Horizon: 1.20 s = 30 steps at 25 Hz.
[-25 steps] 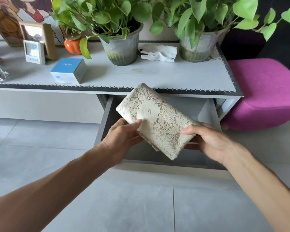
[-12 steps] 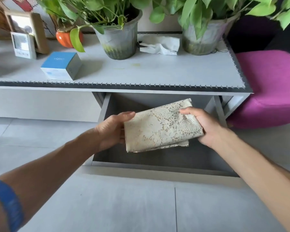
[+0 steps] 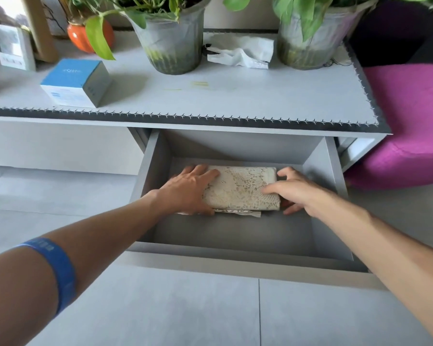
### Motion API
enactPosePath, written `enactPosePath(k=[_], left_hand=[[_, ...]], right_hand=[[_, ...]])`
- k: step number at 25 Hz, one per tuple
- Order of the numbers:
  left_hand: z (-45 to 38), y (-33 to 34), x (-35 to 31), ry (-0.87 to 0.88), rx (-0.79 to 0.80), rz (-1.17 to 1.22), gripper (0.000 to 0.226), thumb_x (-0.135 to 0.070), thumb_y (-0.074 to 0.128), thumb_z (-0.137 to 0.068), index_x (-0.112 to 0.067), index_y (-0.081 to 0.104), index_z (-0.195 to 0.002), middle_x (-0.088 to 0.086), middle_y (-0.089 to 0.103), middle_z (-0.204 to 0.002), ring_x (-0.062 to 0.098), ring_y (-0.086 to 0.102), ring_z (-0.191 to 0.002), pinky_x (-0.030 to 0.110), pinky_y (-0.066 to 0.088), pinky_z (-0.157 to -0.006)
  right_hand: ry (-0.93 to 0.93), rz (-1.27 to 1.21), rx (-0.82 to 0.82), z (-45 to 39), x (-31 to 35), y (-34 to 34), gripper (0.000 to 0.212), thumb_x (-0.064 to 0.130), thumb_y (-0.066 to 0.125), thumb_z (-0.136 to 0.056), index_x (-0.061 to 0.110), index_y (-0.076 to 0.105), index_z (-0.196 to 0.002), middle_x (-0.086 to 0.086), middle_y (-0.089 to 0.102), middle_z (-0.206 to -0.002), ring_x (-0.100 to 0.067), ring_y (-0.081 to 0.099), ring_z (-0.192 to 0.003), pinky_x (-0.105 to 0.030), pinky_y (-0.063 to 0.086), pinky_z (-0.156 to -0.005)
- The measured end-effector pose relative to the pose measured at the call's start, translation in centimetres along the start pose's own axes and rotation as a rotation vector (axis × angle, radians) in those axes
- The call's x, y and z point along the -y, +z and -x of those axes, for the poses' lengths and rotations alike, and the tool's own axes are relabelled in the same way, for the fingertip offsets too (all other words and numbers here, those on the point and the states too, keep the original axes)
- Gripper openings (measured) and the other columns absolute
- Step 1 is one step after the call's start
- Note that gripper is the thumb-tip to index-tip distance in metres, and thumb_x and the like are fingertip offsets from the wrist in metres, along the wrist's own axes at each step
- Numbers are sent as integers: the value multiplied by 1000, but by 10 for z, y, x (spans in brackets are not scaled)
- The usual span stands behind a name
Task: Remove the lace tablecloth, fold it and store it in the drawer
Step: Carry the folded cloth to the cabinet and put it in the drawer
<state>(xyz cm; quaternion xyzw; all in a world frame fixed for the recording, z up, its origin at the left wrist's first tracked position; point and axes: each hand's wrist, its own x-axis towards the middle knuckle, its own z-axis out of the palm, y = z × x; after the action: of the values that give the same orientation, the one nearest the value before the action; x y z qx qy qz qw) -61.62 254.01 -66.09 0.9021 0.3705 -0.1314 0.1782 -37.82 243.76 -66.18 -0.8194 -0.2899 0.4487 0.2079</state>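
Resting on drawer (image 3: 235,233) floor near back wall: folded lace tablecloth (image 3: 243,188), lowered from above drawer. Left hand (image 3: 190,189) presses flat on top; right hand (image 3: 294,193) pinches end. Storing nearly done.

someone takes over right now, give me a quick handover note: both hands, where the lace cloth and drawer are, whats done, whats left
Left hand: open, laid flat over the left end of the folded cream lace tablecloth.
Right hand: fingers curled round the cloth's right end.
Tablecloth: lies inside the open grey drawer, towards its back. One loose edge pokes out at the front.
Done: cloth removed, folded and set in the drawer.
Left: let go, withdraw both hands, probably push the drawer shut.
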Motion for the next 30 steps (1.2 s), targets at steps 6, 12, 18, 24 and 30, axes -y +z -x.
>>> enactPosePath(k=[6, 12, 18, 24, 30], left_hand=[[-5, 7, -6, 60, -88, -34, 91, -45, 78, -59, -29, 29, -133, 2, 41, -134, 26, 39, -126, 46, 47, -97], [0, 18, -17, 3, -157, -244, 69, -49, 71, -72, -21, 32, -121, 7, 35, -125, 30, 39, -113, 39, 45, -62], [1, 26, -29, 77, -187, -517, 57, -47, 62, -80, -13, 41, -122, 11, 38, -129, 32, 42, -112, 43, 46, -73], [-1, -15, -11, 229, -134, -93, 48, -61, 58, -84, -21, 46, -106, 2, 56, -106, 29, 57, -94, 43, 52, -75], [-12, -42, -10, 274, -252, 65, 32, -46, 50, -96, -14, 52, -101, 1, 53, -68, 32, 51, -64, 39, 46, -66]], right_hand=[[168, -324, 146, -3, -3, 4, 38, 14, 74, -83, 4, 58, -117, -16, 73, -97, -28, 69, -72, -40, 61, -61], [170, -442, 268, 7, -2, -4, 16, -1, 69, -81, 5, 67, -95, -9, 73, -67, -20, 69, -54, -36, 60, -51], [121, 8, 160, 23, -6, 8, 36, 16, 71, -86, 7, 57, -118, -13, 68, -109, -30, 65, -87, -42, 59, -73], [-1008, 598, -494, 42, 3, 3, 22, 37, 62, -83, 21, 47, -82, 5, 57, -71, -26, 57, -60, -28, 35, -53], [-1076, 1337, 21, 47, -4, 25, 34, 42, 59, -88, 17, 51, -109, -4, 59, -100, -28, 59, -90, -39, 46, -63]])
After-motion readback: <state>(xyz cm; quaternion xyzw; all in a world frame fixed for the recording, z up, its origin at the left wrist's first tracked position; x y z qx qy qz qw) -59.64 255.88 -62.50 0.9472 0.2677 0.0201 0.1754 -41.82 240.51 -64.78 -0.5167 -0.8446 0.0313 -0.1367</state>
